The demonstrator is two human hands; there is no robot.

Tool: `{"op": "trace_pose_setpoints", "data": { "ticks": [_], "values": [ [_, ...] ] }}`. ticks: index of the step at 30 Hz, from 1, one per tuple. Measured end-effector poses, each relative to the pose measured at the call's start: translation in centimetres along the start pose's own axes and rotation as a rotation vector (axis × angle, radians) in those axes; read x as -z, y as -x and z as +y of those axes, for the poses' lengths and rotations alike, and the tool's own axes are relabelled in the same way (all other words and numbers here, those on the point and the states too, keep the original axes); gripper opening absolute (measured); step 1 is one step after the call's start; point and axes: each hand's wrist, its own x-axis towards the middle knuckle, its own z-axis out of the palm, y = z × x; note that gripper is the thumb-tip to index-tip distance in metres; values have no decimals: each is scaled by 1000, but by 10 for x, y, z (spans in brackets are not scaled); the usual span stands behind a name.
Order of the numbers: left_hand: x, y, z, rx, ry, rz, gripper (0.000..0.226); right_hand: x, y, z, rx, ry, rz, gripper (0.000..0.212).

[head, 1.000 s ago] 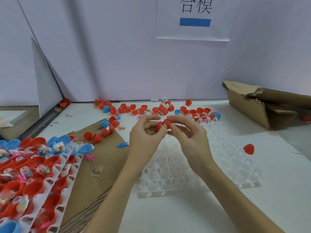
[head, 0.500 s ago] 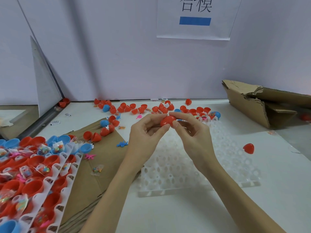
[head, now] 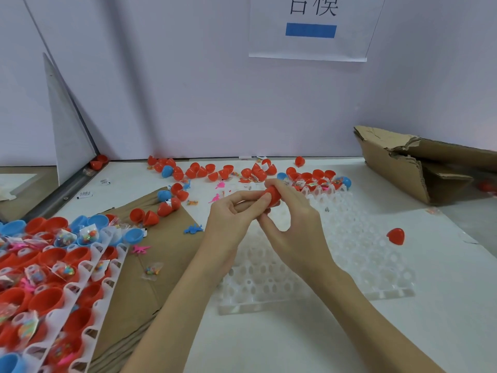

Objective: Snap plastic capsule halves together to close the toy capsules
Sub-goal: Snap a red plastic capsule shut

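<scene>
Both hands meet above the far end of a clear plastic tray (head: pixel 317 270) and grip one red capsule (head: pixel 273 196) between them. The left hand (head: pixel 232 219) curls its fingers round the near side, with a fingertip pressed against the red shell. The right hand (head: pixel 291 224) wraps over the top and far side, its thumb bent underneath. Most of the capsule is covered by fingers, so it may be fully closed, but the seam is hidden.

Loose red and blue capsule halves (head: pixel 215 170) lie scattered along the back of the white table (head: pixel 269 343), near the wall. A single red half (head: pixel 396 236) sits alone to the right of the clear tray. On the left, white trays (head: pixel 88 286) hold open red and blue halves with small bagged toys in them. They rest on flat brown cardboard (head: pixel 145 281). A torn cardboard box (head: pixel 403 160) lies at the far right.
</scene>
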Motion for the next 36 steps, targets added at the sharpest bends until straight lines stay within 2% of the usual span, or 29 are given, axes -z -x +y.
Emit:
{"op": "trace_pose_setpoints", "data": {
  "ticks": [4, 13, 16, 18, 22, 24, 29, 36],
  "values": [
    [-3, 1, -3, 45, 58, -55, 26, 2, -1, -1, -12, 33, 62, 41],
    [-5, 1, -3, 70, 63, -30, 29, 3, -3, 2, 22, 155, -38, 30],
    [-6, 2, -2, 84, 65, -23, 32, 3, -2, 5, 24, 149, -6, 26],
    [-6, 1, -1, 90, 68, -35, 32, 2, -3, 7, 32, 137, 4, 31],
    [-4, 0, 3, 134, 130, -60, 32, -2, -2, 4, 42, 54, -78, 58],
    [-3, -1, 6, 179, 201, -43, 36, -3, -2, 1, 34, 22, -41, 62],
    [-4, 0, 8, 212, 216, -114, 39, 0, -2, -2, 54, -44, 61, 49],
    [-10, 1, 6, 154, 115, -61, 47, 2, -2, -1, 6, 57, -12, 42]
  ]
}}
